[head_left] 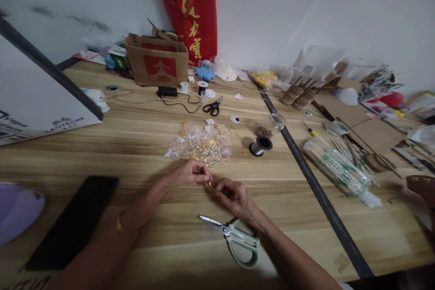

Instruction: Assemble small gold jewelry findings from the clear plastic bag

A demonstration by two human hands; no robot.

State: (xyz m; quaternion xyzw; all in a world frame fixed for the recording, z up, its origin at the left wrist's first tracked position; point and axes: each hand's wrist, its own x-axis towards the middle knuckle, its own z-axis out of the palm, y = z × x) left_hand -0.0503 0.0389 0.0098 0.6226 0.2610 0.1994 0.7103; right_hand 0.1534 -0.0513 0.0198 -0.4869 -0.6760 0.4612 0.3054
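Observation:
My left hand (190,172) is pinched closed over the wooden table, its fingertips almost meeting those of my right hand (234,195). Between them shows a small gold-coloured piece (210,184), too tiny to name. Both hands seem to grip it, though the fingers partly hide it. Just beyond them lies a pile of gold and silver beads (207,150) on clear plastic bags (180,142). A pair of scissors with pale green handles (234,233) rests below my right hand, blades slightly apart. To the right of the pile lie a gold chain (240,138) and a spool of wire (261,146).
Black-handled scissors (213,107), a cardboard box (158,61) and a red bag (193,13) stand or lie farther back. At left are a black tablet-like slab (73,222) and a purple cap (20,210). Plastic-wrapped sticks (340,170) lie right of a dark strip (312,181).

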